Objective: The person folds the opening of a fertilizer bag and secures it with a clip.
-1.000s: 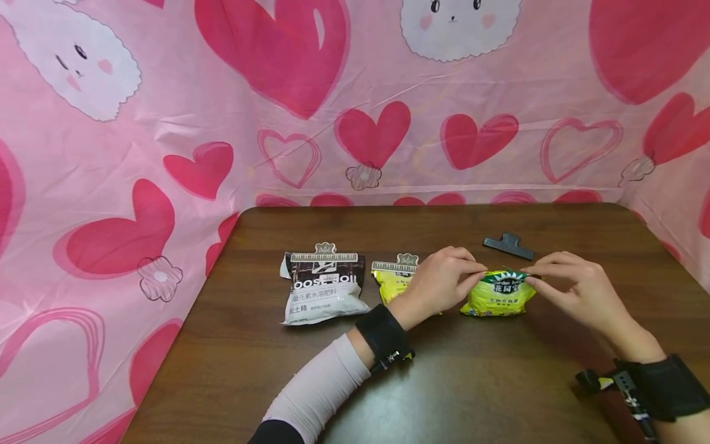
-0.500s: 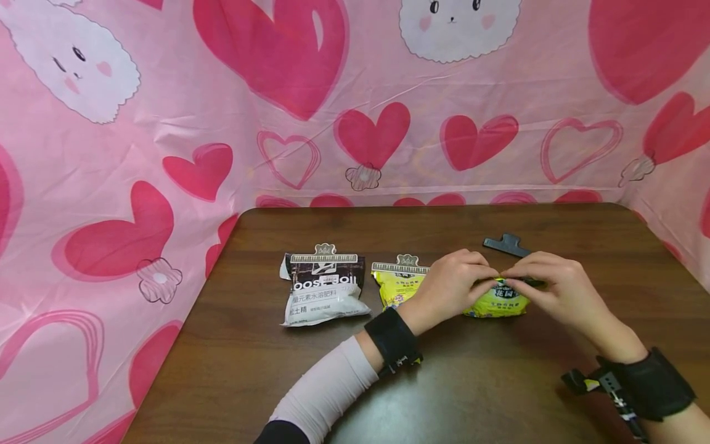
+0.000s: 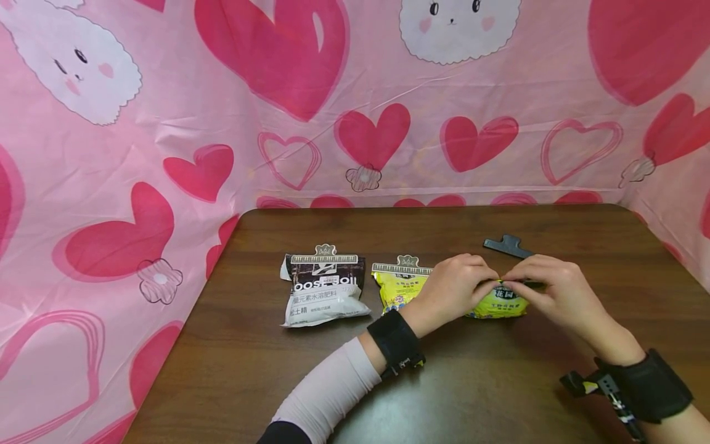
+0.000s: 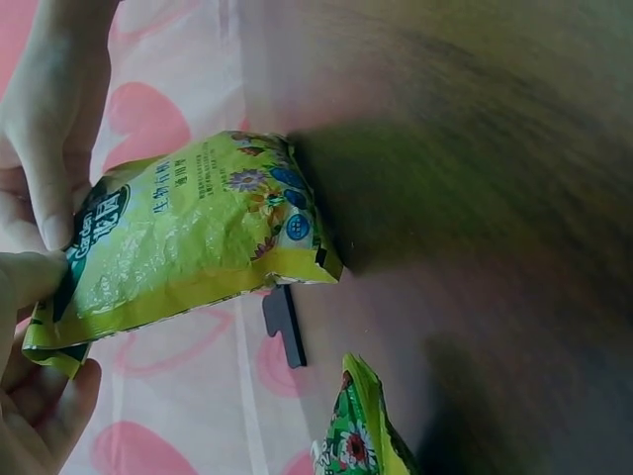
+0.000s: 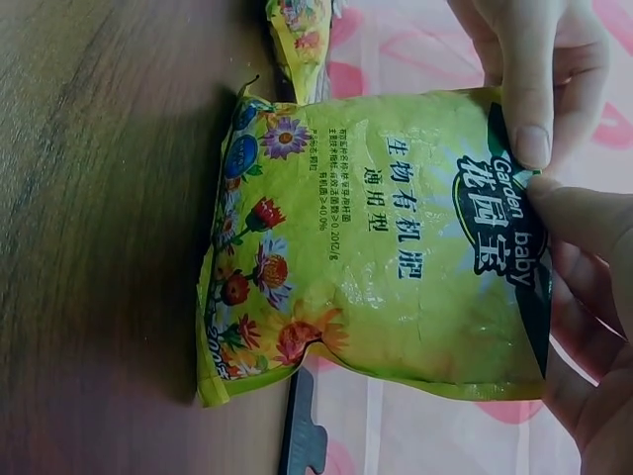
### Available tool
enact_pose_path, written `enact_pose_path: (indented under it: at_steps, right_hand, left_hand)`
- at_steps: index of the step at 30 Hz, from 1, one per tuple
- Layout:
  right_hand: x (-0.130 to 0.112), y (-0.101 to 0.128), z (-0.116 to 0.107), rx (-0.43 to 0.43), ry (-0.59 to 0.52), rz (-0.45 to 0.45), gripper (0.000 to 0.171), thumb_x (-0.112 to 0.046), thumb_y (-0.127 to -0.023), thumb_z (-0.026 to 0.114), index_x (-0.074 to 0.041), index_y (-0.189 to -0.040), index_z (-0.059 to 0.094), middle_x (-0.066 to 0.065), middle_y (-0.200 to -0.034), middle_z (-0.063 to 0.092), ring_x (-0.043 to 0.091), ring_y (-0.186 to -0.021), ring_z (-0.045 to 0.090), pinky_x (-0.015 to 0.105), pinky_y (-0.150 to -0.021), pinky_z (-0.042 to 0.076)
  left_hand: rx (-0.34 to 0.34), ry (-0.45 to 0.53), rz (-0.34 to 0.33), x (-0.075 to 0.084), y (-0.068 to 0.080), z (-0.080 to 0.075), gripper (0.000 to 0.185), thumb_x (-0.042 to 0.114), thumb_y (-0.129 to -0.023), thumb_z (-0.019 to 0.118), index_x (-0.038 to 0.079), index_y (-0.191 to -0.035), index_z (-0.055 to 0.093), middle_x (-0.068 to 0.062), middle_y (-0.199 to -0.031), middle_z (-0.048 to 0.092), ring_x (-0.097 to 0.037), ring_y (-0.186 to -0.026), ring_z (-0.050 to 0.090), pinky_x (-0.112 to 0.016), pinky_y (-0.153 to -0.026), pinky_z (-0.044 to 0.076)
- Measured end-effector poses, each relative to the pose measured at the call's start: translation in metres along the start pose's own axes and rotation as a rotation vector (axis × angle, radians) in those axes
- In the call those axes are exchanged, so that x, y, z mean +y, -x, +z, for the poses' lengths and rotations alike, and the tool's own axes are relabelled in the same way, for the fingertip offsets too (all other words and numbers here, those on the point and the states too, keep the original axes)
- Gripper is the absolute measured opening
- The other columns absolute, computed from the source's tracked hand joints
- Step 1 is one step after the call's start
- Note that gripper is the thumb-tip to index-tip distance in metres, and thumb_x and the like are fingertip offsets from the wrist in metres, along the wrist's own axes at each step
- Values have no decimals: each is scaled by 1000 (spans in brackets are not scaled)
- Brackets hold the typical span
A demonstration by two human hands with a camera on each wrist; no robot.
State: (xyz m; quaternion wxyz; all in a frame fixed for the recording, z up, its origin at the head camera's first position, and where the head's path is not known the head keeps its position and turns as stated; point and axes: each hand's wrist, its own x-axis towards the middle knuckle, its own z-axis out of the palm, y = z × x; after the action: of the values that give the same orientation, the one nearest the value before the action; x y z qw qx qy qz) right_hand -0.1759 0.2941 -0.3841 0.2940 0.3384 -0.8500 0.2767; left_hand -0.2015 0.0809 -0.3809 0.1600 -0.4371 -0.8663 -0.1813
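Observation:
In the head view, my left hand point(image 3: 457, 283) and my right hand point(image 3: 560, 293) meet at the top edge of a yellow-green fertilizer bag point(image 3: 499, 303). The thumb and fingers of each hand pinch that edge, and the two thumbs nearly touch. Seen from the right wrist, the bag point(image 5: 376, 247) has a dark green top band, printed flowers and "Garden baby" lettering. From the left wrist, the bag point(image 4: 188, 228) stands between the hands, its lower end near the table. In the head view, the hands cover most of its top.
A black bag clip point(image 3: 507, 245) lies behind the hands. Left of them sit a second yellow bag point(image 3: 400, 290) with a pale clip point(image 3: 402, 266), partly behind my left hand, and a black-and-white bag point(image 3: 324, 296) with a similar clip point(image 3: 324, 256). Pink heart-printed cloth surrounds the brown table point(image 3: 222, 370).
Both hands have drawn together along the bag's top edge, the right moving left and the left slightly right. The bag's green top is now more covered. Little differs from half a second ago.

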Motion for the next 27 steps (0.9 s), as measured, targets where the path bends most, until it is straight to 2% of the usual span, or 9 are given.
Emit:
enact_pose_path:
  at_steps: [10, 21, 27]
  right_hand:
    - [-4, 0, 1, -41, 35, 35, 36, 10, -60, 84, -16, -83, 75, -9, -80, 70, -7, -77, 56, 12, -65, 46]
    - [-4, 2, 1, -61, 18, 15, 39, 11, -61, 84, -17, -85, 74, -11, -82, 69, -8, -76, 55, 13, -65, 47]
    - [-5, 3, 0, -47, -8, 59, 39, 11, -63, 83, -19, -86, 74, -12, -82, 69, -10, -77, 57, 11, -65, 47]
  left_hand:
    - [35, 22, 17, -1, 1, 2, 18, 30, -97, 64, 22, -107, 77, 12, -90, 69, 2, -82, 60, -11, -79, 48]
    - [12, 6, 32, 2, 1, 2, 16, 25, -97, 64, 22, -104, 78, 12, -85, 68, 3, -78, 60, -9, -75, 46]
    - [29, 23, 35, 2, 2, 3, 16, 25, -98, 63, 21, -104, 78, 11, -86, 68, 3, -77, 59, -8, -74, 45]
